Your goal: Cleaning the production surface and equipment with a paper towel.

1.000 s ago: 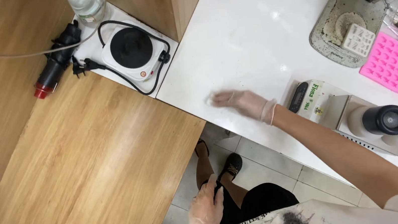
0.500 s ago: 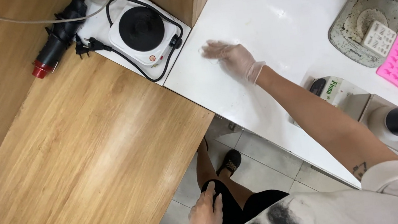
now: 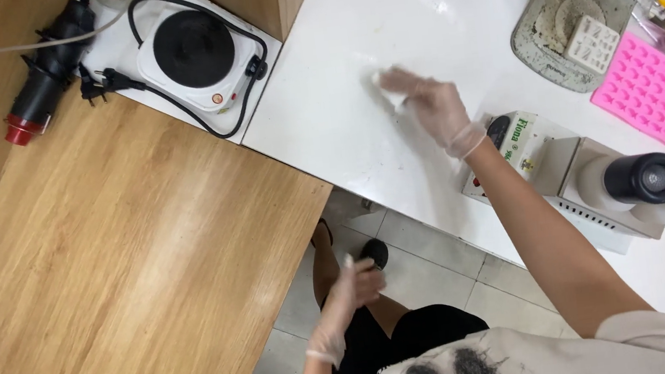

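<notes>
Near hotplate (image 3: pixel 199 49), right hand (image 3: pixel 430 105) blurred on white counter (image 3: pixel 341 118), pressing small pale wad (image 3: pixel 377 78); grip unclear. Wad likely soft, light; pinch from above. Left hand (image 3: pixel 351 290) hangs loosely curled, empty.

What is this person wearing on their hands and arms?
Both hands wear thin, see-through disposable gloves: the right hand and the left hand, each glove ending in a rolled cuff at the wrist. The forearms are bare. A short, light-coloured sleeve covers the right upper arm.

- Single head-worn view, looking steeply down from above, at standing height.
- White counter (image 3: pixel 358 116) fills upper right; wooden table (image 3: pixel 107 282) fills left.
</notes>
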